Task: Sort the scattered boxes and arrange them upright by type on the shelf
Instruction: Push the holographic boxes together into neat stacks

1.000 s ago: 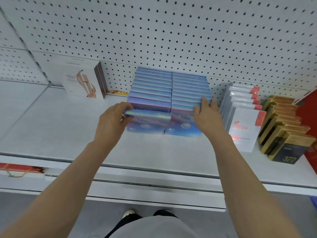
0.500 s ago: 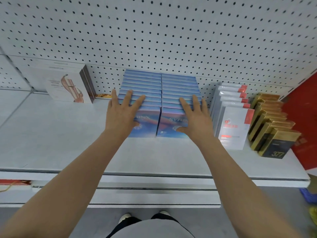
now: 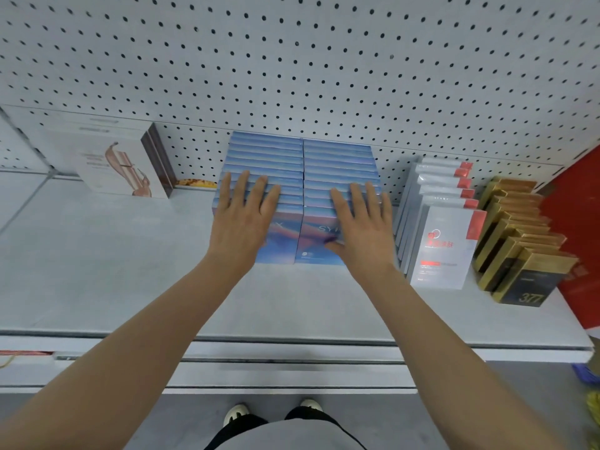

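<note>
A white pegboard (image 3: 324,60) filled the top half of the frame, and below it a grey shelf (image 3: 113,271) ran across the middle. At centre the blue boxes (image 3: 302,164) stood upright in two rows side by side, packed from the pegboard toward the shelf's front. In the upper left stood white boxes (image 3: 110,164) with a pinkish figure printed on the face, a small orange item (image 3: 196,182) just beside them at the back. Right of the blue rows came a row of white-and-red boxes (image 3: 444,241), upright, and further right, gold-and-black boxes (image 3: 519,254) in a row running back, the nearest marked 377. A red panel (image 3: 578,238) edged the right side.

The left hand (image 3: 242,222) lay flat on the front of the left blue row, fingers straight and spread over the box tops. The right hand (image 3: 360,228) lay likewise on the right row, fingers straight, gripping nothing. At the bottom, two shoes (image 3: 237,412) showed on the floor.
</note>
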The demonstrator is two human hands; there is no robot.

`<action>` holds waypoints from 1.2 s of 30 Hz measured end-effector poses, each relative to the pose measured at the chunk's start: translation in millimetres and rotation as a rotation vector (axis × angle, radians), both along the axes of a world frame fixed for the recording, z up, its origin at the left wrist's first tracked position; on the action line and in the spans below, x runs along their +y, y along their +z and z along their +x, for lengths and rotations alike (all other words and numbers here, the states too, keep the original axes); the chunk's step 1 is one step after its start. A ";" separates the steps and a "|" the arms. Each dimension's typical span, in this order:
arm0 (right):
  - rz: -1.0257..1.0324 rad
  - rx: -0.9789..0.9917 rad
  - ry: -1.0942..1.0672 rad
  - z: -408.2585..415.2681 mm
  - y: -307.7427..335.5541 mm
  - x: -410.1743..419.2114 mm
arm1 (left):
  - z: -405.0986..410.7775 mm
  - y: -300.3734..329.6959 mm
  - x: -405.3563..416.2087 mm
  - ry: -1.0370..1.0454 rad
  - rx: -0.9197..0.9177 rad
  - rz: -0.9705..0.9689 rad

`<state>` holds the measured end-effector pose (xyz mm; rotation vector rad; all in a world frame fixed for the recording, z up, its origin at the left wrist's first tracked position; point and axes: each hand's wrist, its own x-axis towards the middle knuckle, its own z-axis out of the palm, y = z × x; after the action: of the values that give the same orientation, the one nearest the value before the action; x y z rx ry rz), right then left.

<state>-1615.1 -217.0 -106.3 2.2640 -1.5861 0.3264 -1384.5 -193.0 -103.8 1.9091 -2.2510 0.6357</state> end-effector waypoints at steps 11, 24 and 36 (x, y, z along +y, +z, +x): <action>-0.030 -0.038 0.055 6.9 -6.3 -7.4 | -3.1 -2.0 -1.6 -0.031 0.050 0.013; -0.054 -0.332 -0.002 17.6 14.5 -14.4 | 5.1 16.9 -4.2 -0.124 0.146 0.002; 0.437 -0.264 -0.296 17.8 50.5 -101.3 | 31.3 42.0 -79.4 0.233 0.487 0.289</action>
<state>-1597.3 -318.3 -55.9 2.3083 -2.2880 0.2214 -1353.2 -272.4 -61.8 2.1774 -1.9032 -0.1446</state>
